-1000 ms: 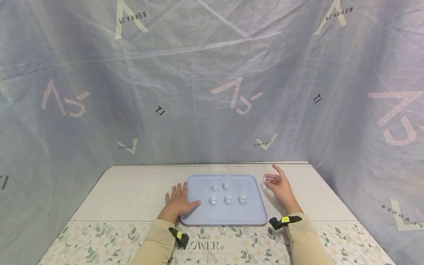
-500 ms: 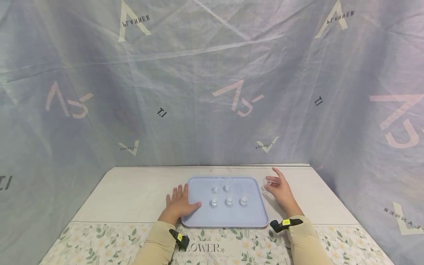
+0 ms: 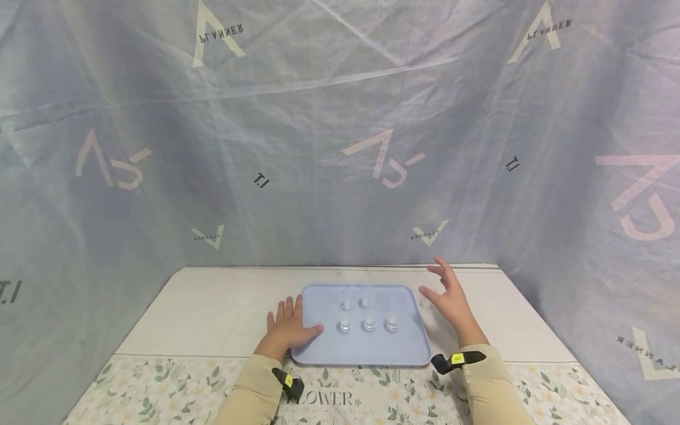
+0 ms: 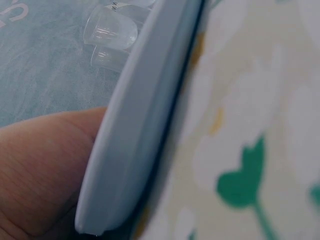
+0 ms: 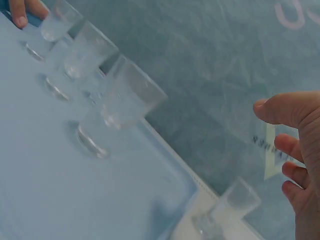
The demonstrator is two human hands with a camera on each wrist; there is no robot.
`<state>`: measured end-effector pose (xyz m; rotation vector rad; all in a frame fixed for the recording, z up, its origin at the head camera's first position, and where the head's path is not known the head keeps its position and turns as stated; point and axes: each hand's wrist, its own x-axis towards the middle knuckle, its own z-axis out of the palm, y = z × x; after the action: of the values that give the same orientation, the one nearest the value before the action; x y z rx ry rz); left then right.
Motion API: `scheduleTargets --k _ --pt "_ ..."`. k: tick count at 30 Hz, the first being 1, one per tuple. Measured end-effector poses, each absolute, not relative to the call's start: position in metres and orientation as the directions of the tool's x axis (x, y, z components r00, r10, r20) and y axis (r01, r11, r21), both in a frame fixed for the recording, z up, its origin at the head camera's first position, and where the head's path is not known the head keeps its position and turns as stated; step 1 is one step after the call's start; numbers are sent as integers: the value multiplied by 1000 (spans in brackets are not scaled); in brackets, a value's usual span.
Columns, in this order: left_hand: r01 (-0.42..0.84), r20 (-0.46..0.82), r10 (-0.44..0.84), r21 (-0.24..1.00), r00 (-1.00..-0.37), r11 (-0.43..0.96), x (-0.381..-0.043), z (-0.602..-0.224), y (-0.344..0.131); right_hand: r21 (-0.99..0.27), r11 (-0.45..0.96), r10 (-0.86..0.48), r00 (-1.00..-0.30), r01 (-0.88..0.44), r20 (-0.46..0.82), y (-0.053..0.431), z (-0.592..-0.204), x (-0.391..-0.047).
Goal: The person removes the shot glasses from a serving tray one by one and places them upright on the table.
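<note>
My left hand point(image 3: 289, 330) lies spread over the left side of a light blue tray point(image 3: 372, 353), its thumb on the tray. In the left wrist view the thumb point(image 4: 45, 160) meets the tray's edge. Several small clear shot glasses point(image 3: 369, 322) stand on the tray, three in a front row and two behind. Just right of the tray, one more shot glass point(image 5: 232, 202) stands on the table. My right hand point(image 3: 450, 298) is raised beside that glass with fingers parted and nothing between them; in the head view its thumb partly covers the glass.
A white cover with a floral front strip point(image 3: 340, 392) lies over the table. Grey printed sheeting point(image 3: 319, 147) rises behind and along both sides. Each wrist wears a black strap point(image 3: 458, 358).
My right hand has let go of the shot glass right of the tray, lifting and spreading its fingers. The glass stays beside the tray. My left hand keeps its place.
</note>
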<state>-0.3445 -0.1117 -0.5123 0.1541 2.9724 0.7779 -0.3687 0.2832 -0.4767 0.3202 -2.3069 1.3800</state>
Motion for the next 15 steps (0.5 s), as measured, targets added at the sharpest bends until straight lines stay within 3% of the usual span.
scheduleTargets --k 8,15 --pt "70 -58 111 483 -992 873 -349 -520 -110 -742 473 -50 -856 -475 515 260 -468 -357" --pt "58 -87 109 454 -990 889 -347 -511 -111 -737 436 -126 -846 -516 517 235 -438 -329"
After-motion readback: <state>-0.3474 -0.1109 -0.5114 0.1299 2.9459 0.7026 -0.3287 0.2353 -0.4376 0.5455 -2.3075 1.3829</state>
